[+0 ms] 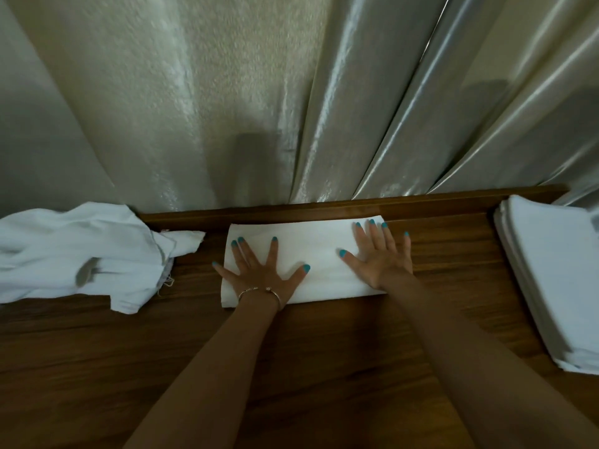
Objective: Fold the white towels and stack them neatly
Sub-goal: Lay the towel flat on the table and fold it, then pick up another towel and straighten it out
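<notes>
Head view, 1 frame. Wooden table (291, 367), dark brown, grain running left to right; pale satin curtain (227, 92) hangs behind its far edge.

Folded white towel (311, 254) lies flat on the table near the far edge, a wide rectangle with the long side left to right. Both hands rest palm-down on it.

Left hand (259, 273): all 5 fingers spread wide and flat, gripping nothing, pressing on the left half of the towel. Little finger reaches past the towel's left edge onto bare wood. Thin bracelet (259, 291) on the wrist. Nails painted teal.

Right hand (381, 257): fingers also extended and splayed, nothing grasped, flat on the right end of the towel. Fingertips lie near the towel's far right corner; the little finger side overhangs the right edge.

Bare towel surface shows between the 2 thumbs.

Left of the left-hand fingers, apart from the folded towel: a crumpled heap of unfolded white towels (81, 254), frayed threads at the edge.

Right of the right-hand fingers, well apart: a neat stack of folded towels (551, 270) at the table's right edge, count cannot be told
</notes>
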